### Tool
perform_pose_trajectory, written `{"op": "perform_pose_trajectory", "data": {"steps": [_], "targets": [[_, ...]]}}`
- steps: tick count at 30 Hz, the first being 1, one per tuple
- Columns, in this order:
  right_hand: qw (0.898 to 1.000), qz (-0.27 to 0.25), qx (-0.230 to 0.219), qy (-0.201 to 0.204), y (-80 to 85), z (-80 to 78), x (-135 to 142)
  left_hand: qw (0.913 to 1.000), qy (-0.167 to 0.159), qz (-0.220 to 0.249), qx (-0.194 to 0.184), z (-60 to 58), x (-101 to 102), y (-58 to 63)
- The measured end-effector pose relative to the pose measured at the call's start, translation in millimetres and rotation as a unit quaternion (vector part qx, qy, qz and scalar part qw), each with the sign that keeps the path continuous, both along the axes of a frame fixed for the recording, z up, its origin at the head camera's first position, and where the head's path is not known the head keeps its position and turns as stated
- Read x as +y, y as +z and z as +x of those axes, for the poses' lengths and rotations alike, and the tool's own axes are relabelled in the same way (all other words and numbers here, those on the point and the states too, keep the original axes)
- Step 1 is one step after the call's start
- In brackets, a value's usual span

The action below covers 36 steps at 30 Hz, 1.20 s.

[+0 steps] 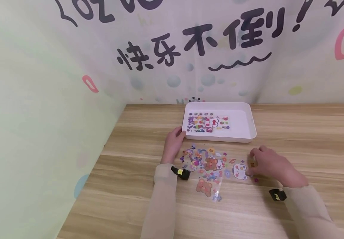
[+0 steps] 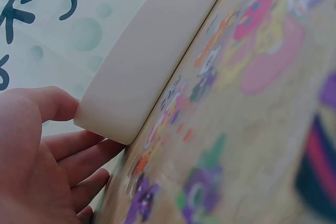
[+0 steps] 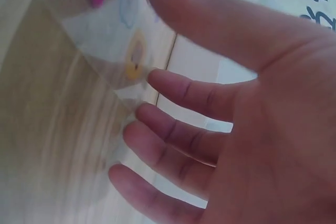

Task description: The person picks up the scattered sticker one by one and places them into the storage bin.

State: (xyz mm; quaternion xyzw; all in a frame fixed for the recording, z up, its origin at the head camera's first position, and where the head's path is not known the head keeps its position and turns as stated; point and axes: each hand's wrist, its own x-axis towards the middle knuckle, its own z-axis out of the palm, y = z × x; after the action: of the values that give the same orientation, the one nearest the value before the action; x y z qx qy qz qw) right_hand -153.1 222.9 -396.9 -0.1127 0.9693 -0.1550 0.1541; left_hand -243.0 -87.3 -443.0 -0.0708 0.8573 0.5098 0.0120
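Note:
With the thumb at the rim and the fingers against the wall, my left hand (image 1: 173,145) grips the near-left corner of a white plastic tray (image 1: 219,139). Inside the tray lies a clear sticker sheet (image 1: 212,123) with a white rabbit and small colourful pictures. Overlapping transparent sticker sheets (image 1: 204,188) spread over the table in front of it, printed with brown bears and a white bear. At their right end is my right hand (image 1: 271,166), thumb and relaxed fingers apart. In the right wrist view its fingertips (image 3: 157,77) are right at the edge of a clear sheet (image 3: 107,40).
The wood-grain table (image 1: 130,186) meets a printed cloth backdrop (image 1: 166,79) just behind the tray. A pale cloth wall (image 1: 40,132) runs along the left side. Black wrist cameras (image 1: 181,173) sit on both sleeves.

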Motion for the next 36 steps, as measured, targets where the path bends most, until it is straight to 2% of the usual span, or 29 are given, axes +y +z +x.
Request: {"op": "perform_pose_trajectory", "data": {"steps": [16, 28, 36], "targets": [[1.000, -0.017, -0.008, -0.003, -3.2, -3.2, 6, 1.0000, 0.000, -0.004, 0.004, -1.0, 0, -2.1], [0.997, -0.050, -0.055, -0.020, -5.8, -8.6, 6, 0.9999, 0.000, -0.009, 0.005, -1.0, -1, -0.8], [0.996, -0.080, -0.031, -0.001, -11.4, -9.4, 11, 0.9999, 0.003, -0.013, 0.005, -0.2, 0, -0.2]]}}
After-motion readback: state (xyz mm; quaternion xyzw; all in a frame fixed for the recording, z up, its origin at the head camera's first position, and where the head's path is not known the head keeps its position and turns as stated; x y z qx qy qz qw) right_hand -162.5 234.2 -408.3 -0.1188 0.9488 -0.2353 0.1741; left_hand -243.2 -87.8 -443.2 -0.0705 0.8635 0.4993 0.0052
